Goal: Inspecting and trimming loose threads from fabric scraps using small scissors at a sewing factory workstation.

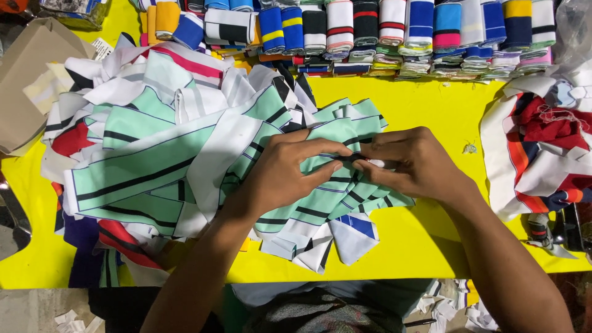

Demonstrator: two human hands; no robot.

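Note:
A loose heap of mint-green, white and black striped fabric strips (154,160) covers the left half of a yellow table (431,111). My left hand (290,169) presses down on a mint-green striped strip (333,200) near the heap's right end, thumb and fingers pinching it. My right hand (410,163) meets the left one, fingertips pinching the same strip where a dark stripe shows. Both hands touch at the fingertips.
Folded striped collar pieces (370,31) in many colours are stacked in a row along the table's far edge. A red, white and navy fabric pile (542,148) lies at the right. A cardboard box (24,80) stands at the left. Fabric scraps (450,305) litter the floor.

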